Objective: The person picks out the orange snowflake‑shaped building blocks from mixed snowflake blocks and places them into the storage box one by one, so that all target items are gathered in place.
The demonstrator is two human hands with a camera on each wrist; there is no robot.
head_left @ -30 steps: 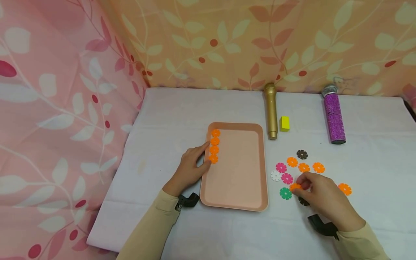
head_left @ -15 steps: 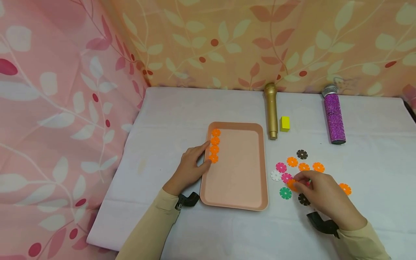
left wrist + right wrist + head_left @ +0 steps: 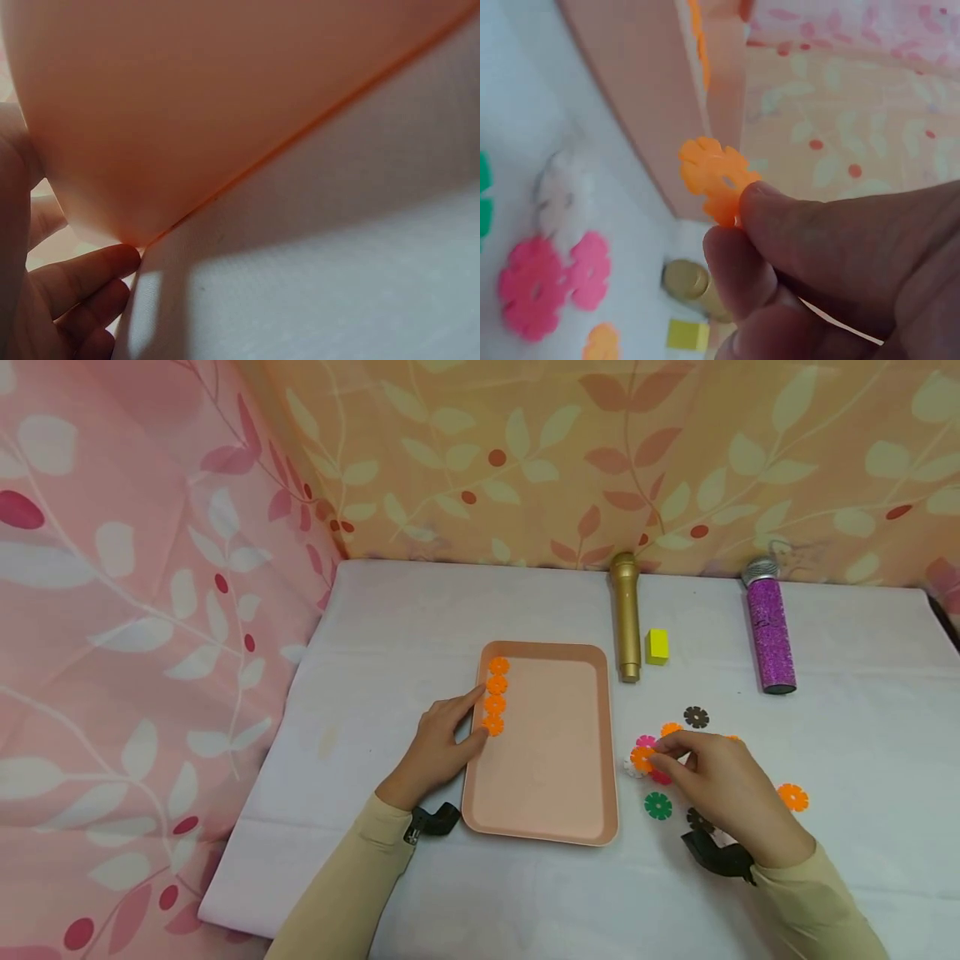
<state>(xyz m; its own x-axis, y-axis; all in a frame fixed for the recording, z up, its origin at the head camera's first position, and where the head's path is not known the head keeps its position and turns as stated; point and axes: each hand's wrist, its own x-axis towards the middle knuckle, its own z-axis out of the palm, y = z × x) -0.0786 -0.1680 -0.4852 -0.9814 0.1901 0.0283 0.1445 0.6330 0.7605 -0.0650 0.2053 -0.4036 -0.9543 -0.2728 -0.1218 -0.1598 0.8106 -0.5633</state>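
Note:
My right hand [image 3: 731, 793] pinches an orange flower-shaped disc with notched petals [image 3: 642, 759] between thumb and forefinger. In the right wrist view this disc [image 3: 714, 176] is tilted, held by its edge above the table. My left hand [image 3: 437, 747] touches the left side of the peach tray [image 3: 551, 837], its forefinger and thumb at the rim. From the left wrist, fingers [image 3: 90, 277] appear against the tray's outer wall [image 3: 165, 135]. Inside the tray, several orange discs [image 3: 494, 703] form a column along the left wall.
Loose discs lie right of the tray: green [image 3: 658, 806], black [image 3: 696, 717], orange [image 3: 792, 797], and white and pink ones partly hidden by my right hand. Behind them are a gold microphone [image 3: 626, 618], a yellow block [image 3: 657, 647] and a purple glitter microphone [image 3: 771, 635].
My right hand has lifted the orange disc and carried it left and away from me, over the pink and white discs. My left hand has stayed at the tray.

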